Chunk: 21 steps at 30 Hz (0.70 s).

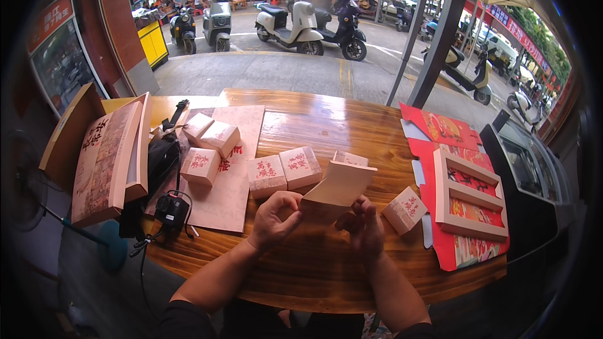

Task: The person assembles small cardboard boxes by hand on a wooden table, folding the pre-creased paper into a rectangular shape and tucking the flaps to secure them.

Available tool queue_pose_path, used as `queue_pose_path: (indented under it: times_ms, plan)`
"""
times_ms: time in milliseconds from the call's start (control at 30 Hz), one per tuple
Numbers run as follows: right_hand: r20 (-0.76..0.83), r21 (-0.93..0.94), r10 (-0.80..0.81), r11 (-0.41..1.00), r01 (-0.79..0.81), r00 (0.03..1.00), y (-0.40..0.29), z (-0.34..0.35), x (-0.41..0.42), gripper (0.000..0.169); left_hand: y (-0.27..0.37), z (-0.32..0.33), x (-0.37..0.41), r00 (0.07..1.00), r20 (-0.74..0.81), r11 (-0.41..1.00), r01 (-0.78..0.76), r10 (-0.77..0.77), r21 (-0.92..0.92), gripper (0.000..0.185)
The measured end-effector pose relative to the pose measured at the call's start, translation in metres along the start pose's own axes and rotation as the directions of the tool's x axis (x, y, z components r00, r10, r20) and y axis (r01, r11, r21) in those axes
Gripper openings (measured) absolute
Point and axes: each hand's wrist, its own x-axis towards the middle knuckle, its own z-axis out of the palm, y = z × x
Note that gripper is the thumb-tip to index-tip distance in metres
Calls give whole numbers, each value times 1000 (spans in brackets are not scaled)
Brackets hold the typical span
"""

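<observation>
Between my two hands is a small pink cardboard box [337, 186], raised over the wooden table, with a flap standing up and its plain inner side showing. My left hand [274, 219] pinches its left edge between thumb and fingers. At the lower right edge, the curled fingers of my right hand [363, 226] hold it too, partly hidden in shadow. Just beyond are two closed printed boxes [301, 167] side by side. Another printed box [350, 157] is partly covered by the held one. One more small box [406, 210] sits right of my right hand.
Several small boxes [201, 165] stand on a flat pink paper bag [226, 207] at left. Nearby are a black device with cables [172, 209] and a large gift box [108, 160]. At right, a cardboard divider frame [440, 193] lies on red printed packaging [431, 245]. Scooters [297, 30] stand outside.
</observation>
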Motion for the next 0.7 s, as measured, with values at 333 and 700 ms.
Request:
queue_pose_path:
  times_ms: [333,700]
  plan:
    - [136,-414,-17,907,72,991,7,-3,-3,56,7,-2,1,978,210,966,65,-12,-249,17]
    - [173,-544,-219,792,279,960,4,7,-2,76,9,5,2,983,180,923,104,-39,-371,66]
